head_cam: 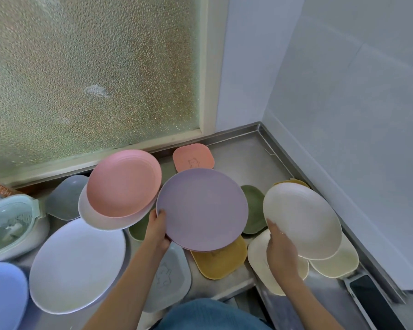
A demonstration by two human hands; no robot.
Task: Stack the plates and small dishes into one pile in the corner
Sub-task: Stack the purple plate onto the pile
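Stainless-steel counter [243, 158] runs into a corner at upper centre-right of the frame, bounded by a raised metal lip, a frosted window [91, 75] on the left and pale walls on the right; the only bare stretch lies in that corner, behind the dishes. The left hand [158, 231] grips the left rim of a round lilac plate [202, 209], thumb on top, held above a mustard square dish [221, 259]. The right hand [281, 252] holds a cream plate [302, 220] by its lower-left rim, tilted, over other cream dishes [335, 263]. A pink plate [124, 183] sits on a whitish one at centre-left. A salmon square dish [193, 158] lies nearest the corner; green dishes [254, 209] peek out between. A phone [373, 303] rests at lower right.
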